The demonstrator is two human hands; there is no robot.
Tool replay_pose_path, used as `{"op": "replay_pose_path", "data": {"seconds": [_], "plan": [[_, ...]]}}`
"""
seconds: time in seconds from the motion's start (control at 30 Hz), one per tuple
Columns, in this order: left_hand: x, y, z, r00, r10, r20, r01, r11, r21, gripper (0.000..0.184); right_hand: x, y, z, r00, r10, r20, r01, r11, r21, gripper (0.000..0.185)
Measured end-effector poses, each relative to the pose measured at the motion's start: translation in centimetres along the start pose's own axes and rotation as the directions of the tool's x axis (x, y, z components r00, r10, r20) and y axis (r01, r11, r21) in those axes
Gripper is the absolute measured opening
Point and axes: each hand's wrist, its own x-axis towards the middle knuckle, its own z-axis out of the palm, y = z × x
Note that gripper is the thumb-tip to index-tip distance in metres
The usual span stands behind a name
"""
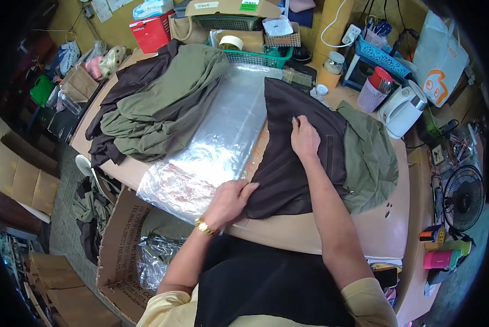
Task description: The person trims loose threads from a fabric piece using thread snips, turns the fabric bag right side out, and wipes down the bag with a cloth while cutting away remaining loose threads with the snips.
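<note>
A dark jacket piece (293, 158) with olive green sleeves (367, 158) lies on the table, to the right of a stack of clear plastic bags (228, 120). My left hand (228, 201), with a gold watch at the wrist, has its thumb and fingers at the dark fabric's lower left corner. Higher up, my right hand (305, 136) rests on the same fabric with its fingers bent together, pinching it near the middle. Olive and dark garments (162, 103) are heaped at the table's left.
Green baskets (255, 57) stand at the back. A jar (332, 64), a pink cup (375, 90) and a white kettle (402, 109) are at the back right. A black fan (463, 197) is far right. An open cardboard box (116, 250) sits below the table's front left.
</note>
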Motion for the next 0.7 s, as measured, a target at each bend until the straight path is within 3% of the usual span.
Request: {"op": "replay_pose_path", "data": {"seconds": [0.13,0.2,0.23,0.27,0.3,0.37,0.4,0.43,0.47,0.5,0.53,0.57,0.6,0.63,0.7], "plan": [[-2.7,-2.7,-1.3,0.998,-0.069,0.012,0.069,0.998,0.003,0.041,0.4,0.7,0.7,0.998,-0.062,0.013,0.062,0.998,0.019,0.031],[-3.3,-4.0,-1.0,0.984,-0.171,-0.044,0.159,0.966,-0.202,0.041,0.8,1.6,0.9,0.992,-0.123,0.032,0.125,0.991,-0.051,0.032],[-3.2,-4.4,-0.7,0.982,-0.115,-0.148,0.082,0.974,-0.213,0.039,0.7,1.2,-0.3,0.982,-0.079,0.169,0.058,0.990,0.128,0.033],[-3.2,-4.5,-0.8,0.981,-0.119,-0.151,0.085,0.973,-0.215,0.039,0.8,0.8,-1.5,0.950,-0.059,0.306,-0.034,0.957,0.289,0.035],[-3.1,-3.9,-1.4,0.975,-0.125,-0.184,0.078,0.966,-0.248,0.039,-0.7,-0.3,-3.0,0.940,-0.075,0.332,-0.040,0.944,0.326,0.029],[-2.8,-3.1,-2.2,0.968,-0.171,-0.181,0.115,0.952,-0.284,0.038,-4.9,-2.8,-4.9,0.917,-0.324,0.231,0.190,0.866,0.463,0.024],[-2.3,-3.6,-1.8,0.967,-0.179,-0.181,0.121,0.949,-0.290,0.038,-6.8,-4.3,-5.7,0.880,-0.365,0.305,0.158,0.828,0.538,0.027],[-1.7,-4.5,-1.0,0.969,-0.050,-0.243,-0.033,0.944,-0.328,0.037,-8.4,-5.5,-6.1,0.829,-0.350,0.435,0.055,0.827,0.560,0.032],[-1.3,-5.0,-0.6,0.947,0.078,-0.312,-0.191,0.917,-0.350,0.037,-9.7,-6.0,-5.4,0.826,-0.421,0.376,0.140,0.798,0.586,0.035],[-1.5,-4.0,-0.7,0.950,0.016,-0.311,-0.183,0.837,-0.516,0.034,-10.4,-6.8,-5.2,0.811,-0.379,0.446,0.108,0.846,0.522,0.036],[-1.4,-3.8,-0.6,0.949,0.016,-0.314,-0.183,0.840,-0.511,0.034,-10.9,-7.4,-5.2,0.794,-0.333,0.509,0.080,0.887,0.455,0.036],[-1.1,-3.8,-0.6,0.971,-0.069,-0.229,-0.145,0.590,-0.794,0.032,-11.3,-6.8,-4.4,0.793,-0.338,0.507,0.082,0.883,0.461,0.036],[-1.0,-3.9,-0.7,0.986,-0.116,-0.119,-0.086,0.255,-0.963,0.031,-11.8,-5.8,-3.1,0.819,-0.339,0.462,0.118,0.889,0.443,0.037],[-1.1,-4.2,-0.8,0.992,-0.101,-0.079,-0.063,0.153,-0.986,0.031,-11.9,-5.6,-2.6,0.842,-0.341,0.418,0.152,0.894,0.422,0.037],[-1.5,-4.3,-0.5,0.986,-0.134,-0.103,-0.077,0.187,-0.979,0.031,-11.9,-5.8,-3.4,0.833,-0.388,0.395,0.206,0.879,0.430,0.037]]}}
